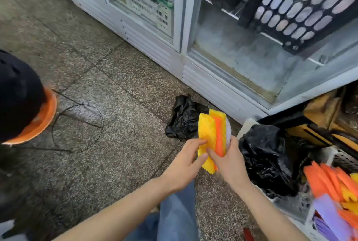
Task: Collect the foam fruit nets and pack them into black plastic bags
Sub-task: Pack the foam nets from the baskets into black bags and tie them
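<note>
Bare forearms reach out over a blue-jeaned leg as a person holds a sheaf of foam fruit nets upright above a speckled terrazzo floor. Yellow nets face the camera, with 1 orange strip and a pale edge behind. Left hand pinches the sheaf's near yellow edge between thumb and curled fingers. Right hand wraps the other side, thumb laid across the front. Just beyond the sheaf, 1 crumpled black plastic bag lies on the floor near the base of a glass-door cooler. A 2nd black bag, fuller, sits at right in a white perforated basket, beside a blurred heap of loose nets in orange, yellow and lilac. A black plastic crate rests on the cooler's shelf. At left stands an orange-rimmed stool with something dark on top. Labels behind the glass are too blurred to read.
</note>
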A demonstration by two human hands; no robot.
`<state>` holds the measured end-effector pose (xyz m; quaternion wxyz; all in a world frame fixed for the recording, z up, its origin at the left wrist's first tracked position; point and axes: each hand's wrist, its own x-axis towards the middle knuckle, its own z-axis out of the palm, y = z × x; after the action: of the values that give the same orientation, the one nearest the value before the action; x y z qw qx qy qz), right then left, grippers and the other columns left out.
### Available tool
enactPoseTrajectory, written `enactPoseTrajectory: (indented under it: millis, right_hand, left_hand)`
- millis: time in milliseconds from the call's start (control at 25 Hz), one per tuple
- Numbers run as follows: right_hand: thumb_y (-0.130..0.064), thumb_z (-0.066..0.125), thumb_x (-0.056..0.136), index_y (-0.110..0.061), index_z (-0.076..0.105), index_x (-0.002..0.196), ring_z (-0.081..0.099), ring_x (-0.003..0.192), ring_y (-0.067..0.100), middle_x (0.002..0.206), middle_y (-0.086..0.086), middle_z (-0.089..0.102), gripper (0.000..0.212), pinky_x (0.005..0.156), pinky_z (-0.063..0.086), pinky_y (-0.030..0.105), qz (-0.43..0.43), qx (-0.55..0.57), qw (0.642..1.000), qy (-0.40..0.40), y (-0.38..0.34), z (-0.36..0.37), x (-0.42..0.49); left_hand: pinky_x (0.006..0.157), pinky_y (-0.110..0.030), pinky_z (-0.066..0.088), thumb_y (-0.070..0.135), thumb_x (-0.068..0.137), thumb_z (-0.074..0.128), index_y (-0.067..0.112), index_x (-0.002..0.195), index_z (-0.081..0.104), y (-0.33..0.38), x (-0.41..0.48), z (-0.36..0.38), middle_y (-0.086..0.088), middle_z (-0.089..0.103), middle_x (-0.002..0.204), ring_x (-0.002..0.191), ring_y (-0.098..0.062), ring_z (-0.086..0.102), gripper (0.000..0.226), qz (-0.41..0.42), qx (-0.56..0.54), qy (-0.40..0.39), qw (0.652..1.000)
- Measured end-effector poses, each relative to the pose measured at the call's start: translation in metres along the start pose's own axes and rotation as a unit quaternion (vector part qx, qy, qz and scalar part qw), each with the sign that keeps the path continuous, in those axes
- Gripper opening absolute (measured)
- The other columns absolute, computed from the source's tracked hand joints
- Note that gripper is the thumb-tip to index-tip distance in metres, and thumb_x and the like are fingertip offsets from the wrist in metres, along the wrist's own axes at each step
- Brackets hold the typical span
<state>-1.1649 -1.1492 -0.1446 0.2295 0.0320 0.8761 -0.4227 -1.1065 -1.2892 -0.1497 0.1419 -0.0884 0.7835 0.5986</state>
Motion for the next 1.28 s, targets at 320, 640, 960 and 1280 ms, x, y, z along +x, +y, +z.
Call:
enactPoseTrajectory:
  millis: [320, 640, 960, 1280]
  right_hand:
    - [-0.039, 0.070, 0.081, -0.009, 0.040, 0.118, 0.054, 0.088, 0.016, 0.092, -0.005, 0.048, 0.055, 0.064, 0.043, 0.029, 0.089, -0.048, 0.995, 0.006, 0.068, -0.001, 0.146]
    - [-0.041, 0.065, 0.084, -0.006, 0.037, 0.127, 0.055, 0.098, 0.021, 0.107, 0.001, 0.051, 0.063, 0.074, 0.040, 0.031, 0.116, -0.103, 0.988, -0.005, 0.173, 0.093, 0.274]
    - [-0.036, 0.068, 0.083, -0.003, 0.037, 0.119, 0.057, 0.100, 0.033, 0.108, 0.012, 0.053, 0.059, 0.076, 0.044, 0.037, 0.172, -0.084, 0.981, 0.041, 0.267, 0.180, 0.355]
    - [-0.033, 0.067, 0.085, -0.003, 0.035, 0.125, 0.057, 0.101, 0.029, 0.106, 0.005, 0.050, 0.059, 0.079, 0.047, 0.036, 0.248, 0.014, 0.966, 0.072, 0.313, 0.206, 0.385]
  left_hand:
    - [0.103, -0.030, 0.032, 0.025, 0.098, 0.041, 0.017, 0.137, 0.040, -0.103, 0.148, -0.036, -0.003, 0.045, 0.131, 0.121, -0.021, 0.041, 0.040, -0.064, 0.341, -0.055, 0.936]
    - [0.098, -0.037, 0.033, 0.022, 0.097, 0.038, 0.009, 0.125, 0.043, -0.296, 0.270, -0.068, -0.009, 0.047, 0.123, 0.120, -0.028, 0.043, 0.031, -0.175, 0.481, -0.122, 0.850]
    - [0.105, -0.038, 0.031, 0.028, 0.097, 0.049, 0.005, 0.140, 0.029, -0.412, 0.393, -0.047, -0.015, 0.037, 0.140, 0.131, -0.031, 0.035, 0.053, -0.192, 0.380, -0.058, 0.903]
    - [0.095, -0.030, 0.041, 0.023, 0.084, 0.070, 0.004, 0.140, 0.038, -0.472, 0.459, -0.017, -0.013, 0.057, 0.121, 0.115, -0.026, 0.054, 0.067, -0.285, 0.062, 0.062, 0.955]
